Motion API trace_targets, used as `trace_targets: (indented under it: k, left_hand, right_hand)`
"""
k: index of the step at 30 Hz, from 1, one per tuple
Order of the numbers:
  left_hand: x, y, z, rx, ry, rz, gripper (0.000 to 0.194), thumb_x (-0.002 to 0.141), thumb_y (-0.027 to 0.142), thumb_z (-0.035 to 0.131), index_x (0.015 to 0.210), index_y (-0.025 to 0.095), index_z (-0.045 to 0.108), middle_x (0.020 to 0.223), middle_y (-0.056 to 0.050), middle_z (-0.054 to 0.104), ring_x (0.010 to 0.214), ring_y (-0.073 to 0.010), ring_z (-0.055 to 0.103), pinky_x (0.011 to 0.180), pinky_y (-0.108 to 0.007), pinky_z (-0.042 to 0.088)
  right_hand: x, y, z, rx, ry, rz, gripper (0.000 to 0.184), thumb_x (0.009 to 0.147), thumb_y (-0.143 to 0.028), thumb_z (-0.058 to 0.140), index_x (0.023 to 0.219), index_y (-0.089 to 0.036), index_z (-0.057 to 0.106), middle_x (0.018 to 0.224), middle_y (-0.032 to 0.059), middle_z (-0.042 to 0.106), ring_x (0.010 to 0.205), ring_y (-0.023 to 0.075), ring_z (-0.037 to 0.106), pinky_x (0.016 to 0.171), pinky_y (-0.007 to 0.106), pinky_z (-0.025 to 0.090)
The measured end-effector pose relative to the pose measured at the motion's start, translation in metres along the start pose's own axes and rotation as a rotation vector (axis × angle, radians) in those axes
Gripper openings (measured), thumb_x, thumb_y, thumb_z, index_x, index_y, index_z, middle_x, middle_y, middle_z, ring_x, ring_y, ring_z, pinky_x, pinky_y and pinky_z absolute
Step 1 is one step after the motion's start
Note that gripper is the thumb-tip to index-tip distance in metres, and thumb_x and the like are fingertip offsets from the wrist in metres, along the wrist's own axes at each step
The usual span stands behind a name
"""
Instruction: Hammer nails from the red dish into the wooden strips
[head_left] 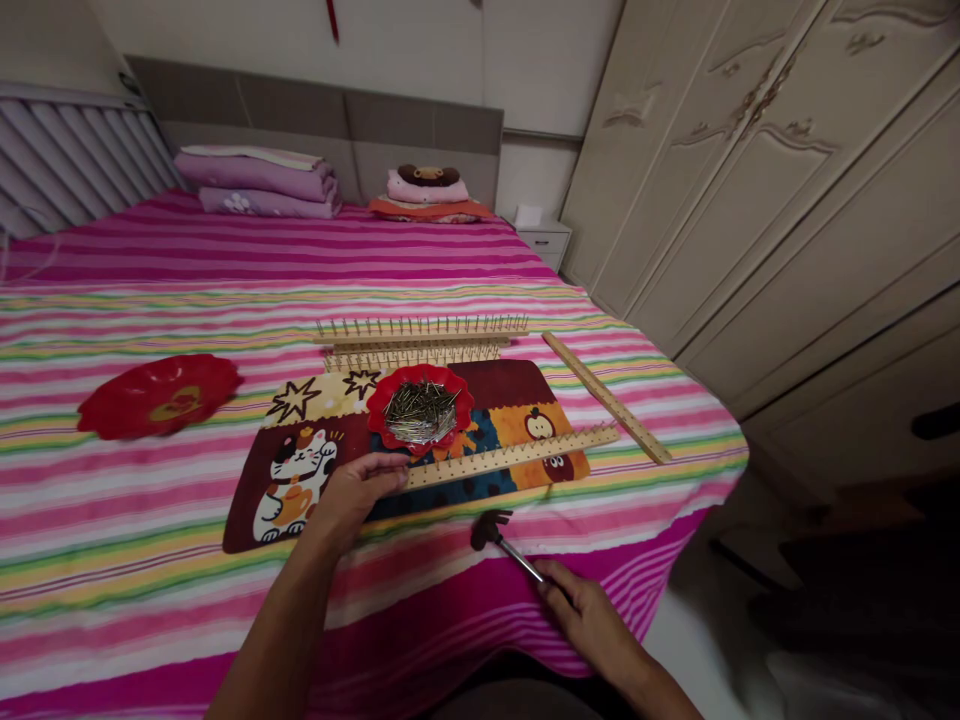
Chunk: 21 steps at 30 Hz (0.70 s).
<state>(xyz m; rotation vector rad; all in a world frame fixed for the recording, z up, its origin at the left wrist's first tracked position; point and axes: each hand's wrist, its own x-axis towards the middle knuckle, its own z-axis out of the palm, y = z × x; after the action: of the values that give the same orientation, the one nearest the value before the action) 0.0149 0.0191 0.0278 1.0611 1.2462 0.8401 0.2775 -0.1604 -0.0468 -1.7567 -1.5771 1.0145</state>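
Observation:
My left hand (pixel 362 492) pinches the near-left end of a wooden strip (pixel 495 460) lined with small holes. Nails stand along part of that strip, which lies at a slant over a patterned mat (pixel 251 500). In my right hand (pixel 589 615) is a hammer (pixel 519 560), its dark head over the bed's near side, apart from the strip. Just beyond the strip, a red scalloped bowl (pixel 381 425) holds a heap of loose nails (pixel 421 408). Behind the bowl lie several wooden strips (pixel 420 340) with rows of upright nails.
Another wooden strip (pixel 604 395) lies to the right on the striped bedspread (pixel 135 520). At the left is a red scalloped plate (pixel 159 395). Folded purple bedding (pixel 259 185) and a smaller folded pile (pixel 429 195) sit by the headboard (pixel 300 110). A wardrobe (pixel 720 170) stands beyond the bed's right edge.

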Motion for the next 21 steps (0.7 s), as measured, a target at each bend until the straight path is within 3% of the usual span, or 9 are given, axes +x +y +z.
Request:
trace_targets:
  k: [5, 11, 21]
  left_hand:
    - [0.002, -0.008, -0.003, 0.127, 0.113, 0.089, 0.041, 0.047, 0.045, 0.073, 0.076, 0.016, 0.069, 0.062, -0.001, 0.067, 0.058, -0.0125, 0.058, 0.060, -0.025, 0.048]
    - [0.012, -0.017, 0.000, 0.244, 0.175, 0.127, 0.041, 0.054, 0.047, 0.067, 0.082, 0.017, 0.071, 0.073, -0.002, 0.069, 0.061, -0.0140, 0.060, 0.062, -0.027, 0.050]
    - [0.009, -0.014, 0.005, 0.361, 0.134, 0.099, 0.030, 0.060, 0.042, 0.062, 0.077, 0.018, 0.068, 0.067, 0.000, 0.067, 0.052, -0.0121, 0.058, 0.051, -0.023, 0.044]
  right_hand:
    - [0.000, 0.000, 0.000, 0.018, 0.015, -0.012, 0.030, 0.087, -0.034, 0.041, 0.104, -0.020, 0.063, 0.086, 0.0022, 0.071, 0.076, 0.0183, 0.065, 0.069, 0.027, 0.049]
    - [0.000, -0.001, 0.000, 0.005, 0.013, -0.010, 0.031, 0.087, -0.034, 0.042, 0.104, -0.019, 0.063, 0.084, 0.0027, 0.070, 0.074, 0.0182, 0.064, 0.069, 0.027, 0.048]
    - [0.000, 0.000, 0.000, -0.030, -0.006, 0.005, 0.031, 0.089, -0.035, 0.039, 0.103, -0.019, 0.061, 0.081, 0.0023, 0.070, 0.076, 0.0185, 0.064, 0.072, 0.027, 0.049]
